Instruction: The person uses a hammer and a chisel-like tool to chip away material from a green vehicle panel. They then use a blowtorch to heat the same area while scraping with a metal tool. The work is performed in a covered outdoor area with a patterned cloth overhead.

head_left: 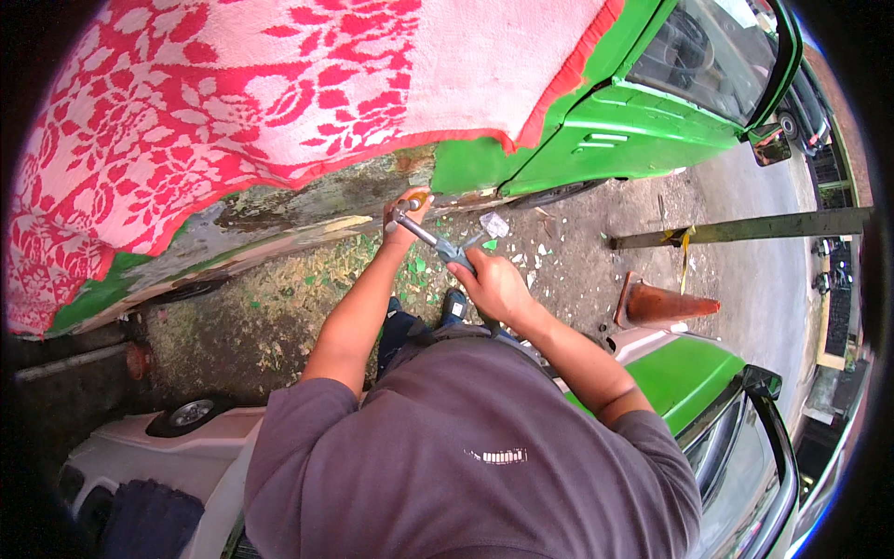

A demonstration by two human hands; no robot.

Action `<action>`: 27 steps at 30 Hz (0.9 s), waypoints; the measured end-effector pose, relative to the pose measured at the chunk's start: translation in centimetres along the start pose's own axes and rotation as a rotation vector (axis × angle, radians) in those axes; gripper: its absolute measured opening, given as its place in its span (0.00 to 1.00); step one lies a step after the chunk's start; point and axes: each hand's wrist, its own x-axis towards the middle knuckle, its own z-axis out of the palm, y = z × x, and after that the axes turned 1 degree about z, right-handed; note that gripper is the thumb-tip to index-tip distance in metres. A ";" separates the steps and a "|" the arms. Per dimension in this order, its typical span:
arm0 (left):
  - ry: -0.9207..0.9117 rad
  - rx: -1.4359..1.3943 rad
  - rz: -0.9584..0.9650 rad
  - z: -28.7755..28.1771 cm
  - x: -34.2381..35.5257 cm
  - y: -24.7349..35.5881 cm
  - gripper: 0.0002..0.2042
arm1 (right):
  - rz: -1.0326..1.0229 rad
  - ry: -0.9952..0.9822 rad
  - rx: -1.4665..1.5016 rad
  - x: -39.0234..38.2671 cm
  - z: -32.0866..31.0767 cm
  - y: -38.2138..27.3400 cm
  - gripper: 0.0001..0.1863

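My right hand (500, 289) is closed round the rear of a grey hand tool (451, 252) with a long metal neck; its exact kind I cannot make out. At the tool's front end, my left hand (395, 226) is wrapped about the metal head, where a small amber-brown piece (417, 199) shows. Just beyond the left hand runs the lower side of a green vehicle (470, 163), its paint gone in a rough brown and grey patch (345, 197). A pink and red floral blanket (279, 84) drapes over the vehicle above this patch.
Paint flakes and chips (419, 265) litter the ground round my shoes (454, 303). An orange traffic cone (666, 304) lies on its side at the right, below a metal post (773, 228). Behind me stands another green and white vehicle (675, 377).
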 end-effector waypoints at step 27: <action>0.071 -0.074 -0.082 -7.9 -5.9 0.9 0.08 | 0.181 -0.079 0.232 -2.1 -0.3 1.4 0.23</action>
